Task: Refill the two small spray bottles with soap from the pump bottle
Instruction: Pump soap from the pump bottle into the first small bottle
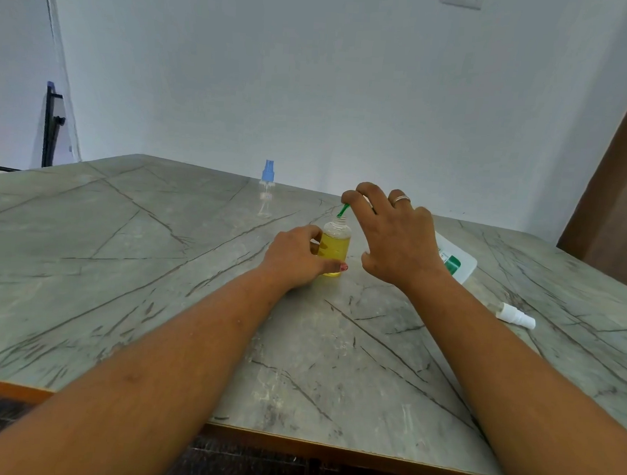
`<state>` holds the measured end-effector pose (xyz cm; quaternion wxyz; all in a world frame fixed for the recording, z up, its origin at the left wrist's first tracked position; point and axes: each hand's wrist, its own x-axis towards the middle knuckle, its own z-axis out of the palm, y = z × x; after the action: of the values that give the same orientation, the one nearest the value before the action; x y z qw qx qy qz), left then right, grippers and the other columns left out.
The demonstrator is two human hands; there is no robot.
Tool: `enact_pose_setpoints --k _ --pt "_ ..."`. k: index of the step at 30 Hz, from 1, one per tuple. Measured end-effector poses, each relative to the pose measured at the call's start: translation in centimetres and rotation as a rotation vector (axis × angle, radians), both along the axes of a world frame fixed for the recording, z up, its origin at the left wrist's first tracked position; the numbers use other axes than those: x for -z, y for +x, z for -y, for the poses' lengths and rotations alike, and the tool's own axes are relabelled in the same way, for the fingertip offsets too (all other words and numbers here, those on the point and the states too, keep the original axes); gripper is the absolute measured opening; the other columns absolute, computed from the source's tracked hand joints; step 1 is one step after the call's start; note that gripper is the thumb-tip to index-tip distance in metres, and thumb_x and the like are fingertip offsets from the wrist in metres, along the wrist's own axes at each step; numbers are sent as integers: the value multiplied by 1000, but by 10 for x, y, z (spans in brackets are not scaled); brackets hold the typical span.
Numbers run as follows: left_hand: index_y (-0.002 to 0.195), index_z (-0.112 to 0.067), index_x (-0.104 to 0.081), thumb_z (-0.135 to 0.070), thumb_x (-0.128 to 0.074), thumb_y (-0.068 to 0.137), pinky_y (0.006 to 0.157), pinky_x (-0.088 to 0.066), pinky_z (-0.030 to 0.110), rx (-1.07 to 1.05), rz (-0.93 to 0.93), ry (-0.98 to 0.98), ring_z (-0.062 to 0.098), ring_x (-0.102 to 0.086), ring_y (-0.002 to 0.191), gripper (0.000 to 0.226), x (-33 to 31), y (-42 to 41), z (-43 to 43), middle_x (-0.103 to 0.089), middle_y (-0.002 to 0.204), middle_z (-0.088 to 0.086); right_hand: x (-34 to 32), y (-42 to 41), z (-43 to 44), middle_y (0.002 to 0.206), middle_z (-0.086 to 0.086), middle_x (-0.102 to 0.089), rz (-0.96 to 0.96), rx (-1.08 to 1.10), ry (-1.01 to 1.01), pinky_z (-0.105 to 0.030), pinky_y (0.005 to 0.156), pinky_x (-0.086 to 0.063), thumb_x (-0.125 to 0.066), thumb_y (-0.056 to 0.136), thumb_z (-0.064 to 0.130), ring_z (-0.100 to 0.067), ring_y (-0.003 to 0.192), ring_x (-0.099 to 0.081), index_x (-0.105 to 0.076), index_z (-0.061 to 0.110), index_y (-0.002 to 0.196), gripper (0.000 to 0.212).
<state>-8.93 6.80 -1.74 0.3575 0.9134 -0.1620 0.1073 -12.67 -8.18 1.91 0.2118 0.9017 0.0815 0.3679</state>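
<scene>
A small clear spray bottle [335, 247], uncapped and largely full of yellow soap, stands upright mid-table. My left hand [296, 260] grips its body from the left. My right hand [392, 237] hovers above and to the right, pinching a thin green stick-like piece [343, 210] just over the bottle's open neck. Farther back stands a second small clear bottle with a blue spray cap [266, 191], apparently empty. A white container with a green label [456, 263] lies behind my right hand, mostly hidden. A white spray cap [515, 315] lies on its side at the right.
The grey marbled table [157, 283] has its wooden front edge close to me. A pale wall runs behind it. A brown door or panel [619, 202] stands at the right and a dark stand [50, 129] at the far left.
</scene>
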Motion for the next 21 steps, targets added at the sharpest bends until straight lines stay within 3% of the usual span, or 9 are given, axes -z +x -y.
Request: enact_pose_setpoints --k 9,13,21 --pt "136 -18 -41 -52 -69 73 84 -39 25 -5 -10 -11 19 -53 112 76 1 3 1 -51 134 3 1 2 -3 131 -3 -44 23 20 2 -35 65 -50 -75 65 36 -29 103 -54 -33 26 126 74" --pt "136 -18 -41 -53 -67 74 86 -40 26 -7 -9 -7 19 -53 113 76 2 4 1 -51 135 3 2 2 -3 137 -3 -40 22 28 -20 -36 66 -51 -75 66 35 -31 106 -53 -29 27 131 80" --pt "136 -19 -41 -52 -69 73 90 -42 29 -8 -12 -12 19 -53 113 76 2 2 1 -51 135 3 1 0 -5 130 -4 -44 26 36 7 -37 69 -51 -74 68 35 -29 105 -53 -35 26 126 71"
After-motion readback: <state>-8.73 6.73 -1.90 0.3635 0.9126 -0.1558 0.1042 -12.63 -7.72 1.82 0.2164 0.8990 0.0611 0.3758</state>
